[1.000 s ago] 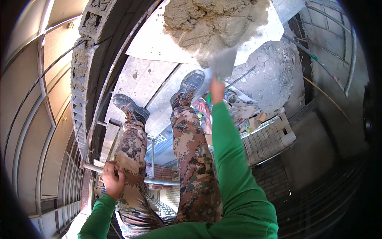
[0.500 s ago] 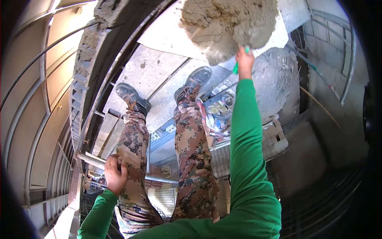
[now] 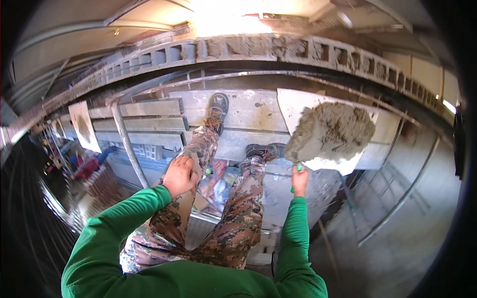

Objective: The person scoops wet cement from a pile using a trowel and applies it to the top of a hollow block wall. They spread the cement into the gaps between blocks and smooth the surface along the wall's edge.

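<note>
A green-handled trowel (image 3: 294, 185) is gripped in my right hand (image 3: 299, 179), at the near left edge of a heap of wet grey mortar (image 3: 340, 130). Its blade cannot be made out against the mortar. Beneath the heap lies a white board (image 3: 285, 102), whose edges show around it. My left hand (image 3: 180, 175) rests on my left knee, over the camouflage trousers (image 3: 171, 218), fingers loosely bent and holding nothing.
I stand on scaffold planks (image 3: 248, 104). Beyond runs a row of hollow blocks (image 3: 223, 48), with a metal rail (image 3: 223, 77) before it. A slanting pole (image 3: 128, 144) stands at left. Below the planks, a person in red (image 3: 88, 169) and assorted clutter (image 3: 213, 186) show.
My view has swung to the left, so the block row now crosses the top and the mortar lies at right. The trowel stays in my right hand; my left hand stays on my leg.
</note>
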`<state>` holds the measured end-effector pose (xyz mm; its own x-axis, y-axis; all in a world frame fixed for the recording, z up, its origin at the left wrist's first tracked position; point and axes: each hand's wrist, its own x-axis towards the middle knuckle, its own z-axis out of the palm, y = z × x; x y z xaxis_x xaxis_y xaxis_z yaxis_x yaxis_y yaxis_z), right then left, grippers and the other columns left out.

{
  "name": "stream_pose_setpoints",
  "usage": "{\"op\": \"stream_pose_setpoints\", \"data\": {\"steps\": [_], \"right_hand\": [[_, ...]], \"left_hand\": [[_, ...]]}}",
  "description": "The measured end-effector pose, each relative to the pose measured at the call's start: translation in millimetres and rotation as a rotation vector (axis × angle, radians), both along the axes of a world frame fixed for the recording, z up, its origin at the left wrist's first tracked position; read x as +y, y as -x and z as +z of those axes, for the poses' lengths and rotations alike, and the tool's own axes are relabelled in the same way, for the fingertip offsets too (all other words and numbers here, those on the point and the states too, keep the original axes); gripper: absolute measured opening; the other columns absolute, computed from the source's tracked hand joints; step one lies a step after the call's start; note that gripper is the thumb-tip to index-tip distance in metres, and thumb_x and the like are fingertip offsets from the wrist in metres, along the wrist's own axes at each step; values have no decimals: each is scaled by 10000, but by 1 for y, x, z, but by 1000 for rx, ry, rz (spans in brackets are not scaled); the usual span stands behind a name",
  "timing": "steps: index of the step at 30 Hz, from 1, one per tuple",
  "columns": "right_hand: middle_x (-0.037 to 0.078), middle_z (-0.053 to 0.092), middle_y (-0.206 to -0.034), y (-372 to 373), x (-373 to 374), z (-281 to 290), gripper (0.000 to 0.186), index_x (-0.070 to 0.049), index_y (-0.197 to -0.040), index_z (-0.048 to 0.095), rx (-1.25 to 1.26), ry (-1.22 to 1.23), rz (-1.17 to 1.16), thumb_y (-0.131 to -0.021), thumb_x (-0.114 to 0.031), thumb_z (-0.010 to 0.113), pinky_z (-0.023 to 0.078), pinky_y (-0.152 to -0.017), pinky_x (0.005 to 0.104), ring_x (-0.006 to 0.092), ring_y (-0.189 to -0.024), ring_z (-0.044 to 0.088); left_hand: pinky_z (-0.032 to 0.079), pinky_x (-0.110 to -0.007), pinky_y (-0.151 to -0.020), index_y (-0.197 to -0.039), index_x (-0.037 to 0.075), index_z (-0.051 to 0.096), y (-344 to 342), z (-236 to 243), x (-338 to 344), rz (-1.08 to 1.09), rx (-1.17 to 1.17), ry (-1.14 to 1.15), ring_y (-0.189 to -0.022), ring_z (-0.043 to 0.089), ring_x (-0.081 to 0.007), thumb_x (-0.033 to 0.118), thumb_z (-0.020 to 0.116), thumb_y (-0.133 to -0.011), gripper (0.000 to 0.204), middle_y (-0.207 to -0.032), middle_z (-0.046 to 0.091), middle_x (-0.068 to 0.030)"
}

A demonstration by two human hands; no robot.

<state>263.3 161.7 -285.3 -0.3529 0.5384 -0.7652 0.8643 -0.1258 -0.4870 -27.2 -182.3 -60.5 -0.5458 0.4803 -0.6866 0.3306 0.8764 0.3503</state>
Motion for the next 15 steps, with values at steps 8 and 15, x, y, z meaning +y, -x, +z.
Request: {"op": "stream_pose_setpoints", "data": {"steps": [8,15], "right_hand": [[256,624,-754,232,-19,27,269,2,-841,613,131,-145,934,-793,-261,652,489,-667,500,457,-752,605],[225,654,-826,460,-89,-12,292,-57,-903,647,316,-301,1416,-836,-338,604,513,-740,500,425,-816,625]], "left_hand": [[437,-466,-877,-915,-6,555,-8,-2,-53,280,48,-127,-990,527,-379,193,613,-718,286,-1002,549,-190],[439,-473,-845,-872,-12,526,-4,-6,-84,544,-8,-183,-960,522,-383,152,622,-723,241,-953,539,-189]]}}
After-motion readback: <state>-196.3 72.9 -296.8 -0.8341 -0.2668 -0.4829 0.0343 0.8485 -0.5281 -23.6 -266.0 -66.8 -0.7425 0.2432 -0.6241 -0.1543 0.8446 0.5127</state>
